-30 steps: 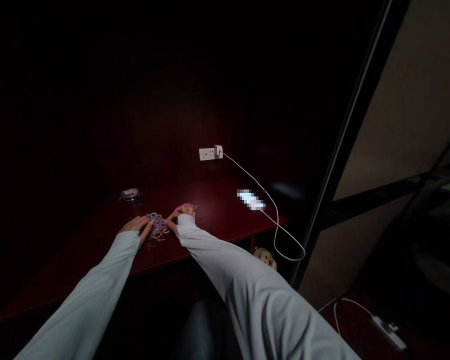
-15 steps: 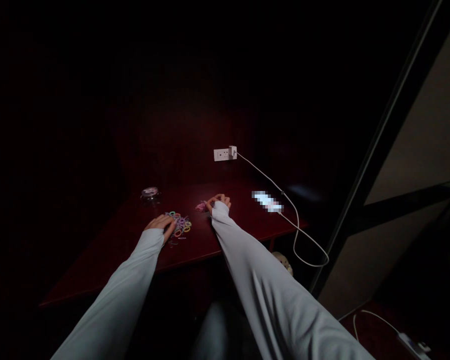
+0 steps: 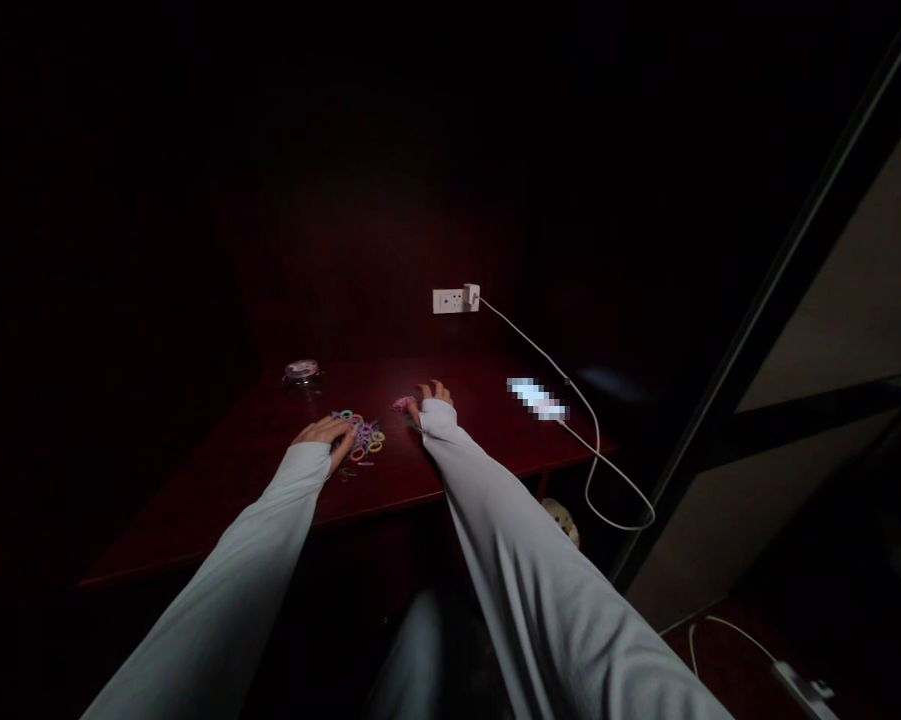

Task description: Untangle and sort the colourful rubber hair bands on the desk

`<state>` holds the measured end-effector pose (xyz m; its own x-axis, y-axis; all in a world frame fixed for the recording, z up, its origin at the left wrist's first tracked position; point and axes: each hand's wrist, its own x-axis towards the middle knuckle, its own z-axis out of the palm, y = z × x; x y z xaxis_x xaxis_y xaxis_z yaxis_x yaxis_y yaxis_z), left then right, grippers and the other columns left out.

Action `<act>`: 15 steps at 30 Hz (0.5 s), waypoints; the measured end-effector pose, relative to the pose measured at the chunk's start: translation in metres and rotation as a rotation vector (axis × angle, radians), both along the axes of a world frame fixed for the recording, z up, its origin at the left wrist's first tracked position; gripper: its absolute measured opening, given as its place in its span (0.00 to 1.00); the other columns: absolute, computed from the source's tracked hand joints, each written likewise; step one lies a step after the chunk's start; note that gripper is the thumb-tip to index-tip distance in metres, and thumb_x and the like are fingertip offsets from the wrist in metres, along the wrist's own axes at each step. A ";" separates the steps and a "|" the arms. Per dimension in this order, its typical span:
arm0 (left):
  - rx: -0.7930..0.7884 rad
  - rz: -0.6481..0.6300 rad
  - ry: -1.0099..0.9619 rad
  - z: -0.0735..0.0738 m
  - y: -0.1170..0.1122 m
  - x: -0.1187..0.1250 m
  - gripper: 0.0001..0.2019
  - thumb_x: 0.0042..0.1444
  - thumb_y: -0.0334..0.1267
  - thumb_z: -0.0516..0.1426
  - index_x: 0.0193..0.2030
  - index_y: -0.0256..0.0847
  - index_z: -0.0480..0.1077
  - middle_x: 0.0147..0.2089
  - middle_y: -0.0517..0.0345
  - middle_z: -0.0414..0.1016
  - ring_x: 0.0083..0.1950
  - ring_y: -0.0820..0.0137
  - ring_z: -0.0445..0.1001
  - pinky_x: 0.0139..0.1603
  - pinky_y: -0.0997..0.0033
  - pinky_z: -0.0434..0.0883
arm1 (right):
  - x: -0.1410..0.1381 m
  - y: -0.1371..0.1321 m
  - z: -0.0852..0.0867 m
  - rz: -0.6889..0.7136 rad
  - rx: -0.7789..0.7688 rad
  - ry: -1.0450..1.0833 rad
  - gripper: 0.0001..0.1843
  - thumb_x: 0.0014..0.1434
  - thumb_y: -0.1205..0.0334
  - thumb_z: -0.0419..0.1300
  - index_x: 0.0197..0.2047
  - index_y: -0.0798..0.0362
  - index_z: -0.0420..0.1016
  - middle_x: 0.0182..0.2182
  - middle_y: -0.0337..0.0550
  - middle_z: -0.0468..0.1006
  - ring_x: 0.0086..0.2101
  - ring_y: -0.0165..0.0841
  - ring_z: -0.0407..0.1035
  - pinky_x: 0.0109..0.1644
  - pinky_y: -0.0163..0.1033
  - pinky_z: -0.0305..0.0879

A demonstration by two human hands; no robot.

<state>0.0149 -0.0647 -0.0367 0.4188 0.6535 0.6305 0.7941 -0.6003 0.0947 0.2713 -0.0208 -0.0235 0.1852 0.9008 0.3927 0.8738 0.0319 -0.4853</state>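
On the dark red table lies a loose pile of coloured hair ties (image 3: 367,436), mostly purple with yellow, orange and green rings. My left hand (image 3: 325,432) rests palm down at the pile's left side, fingers stretched over it and partly hidden among the ties. A smaller pink bunch (image 3: 403,403), seemingly hair ties too, lies to the right and farther back. Beside it is my right hand (image 3: 433,394), its thumb at the bunch and its fingers spread apart. I see nothing held in it.
A round clear jar (image 3: 301,372) with a lid stands at the back left. A lit phone (image 3: 537,398) lies on the right of the table (image 3: 270,500), its white cable (image 3: 525,340) running to a charger in the wall socket (image 3: 450,301). A power strip (image 3: 801,690) sits low right.
My right hand's fingers have spread and reach slightly farther forward beside the pink bunch. My left hand stays at the coloured pile. The view has shifted a little.
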 end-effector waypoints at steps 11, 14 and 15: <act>-0.066 -0.012 0.067 -0.012 0.030 -0.014 0.19 0.71 0.46 0.51 0.45 0.45 0.83 0.47 0.50 0.89 0.50 0.59 0.85 0.49 0.65 0.78 | -0.017 0.014 -0.013 0.538 0.234 -0.409 0.19 0.75 0.50 0.60 0.60 0.45 0.87 0.73 0.44 0.73 0.75 0.43 0.59 0.81 0.51 0.53; -0.092 -0.011 0.067 -0.016 0.041 -0.021 0.20 0.70 0.49 0.51 0.43 0.45 0.83 0.45 0.50 0.88 0.49 0.57 0.85 0.48 0.64 0.79 | -0.017 0.015 -0.015 0.493 0.248 -0.370 0.21 0.74 0.49 0.61 0.59 0.51 0.88 0.72 0.50 0.73 0.75 0.44 0.60 0.81 0.50 0.53; -0.095 -0.014 0.065 -0.017 0.043 -0.023 0.20 0.70 0.50 0.51 0.42 0.45 0.83 0.45 0.50 0.88 0.49 0.57 0.85 0.48 0.63 0.79 | -0.017 0.015 -0.015 0.484 0.249 -0.345 0.22 0.75 0.48 0.60 0.59 0.52 0.87 0.72 0.51 0.74 0.74 0.44 0.60 0.81 0.50 0.53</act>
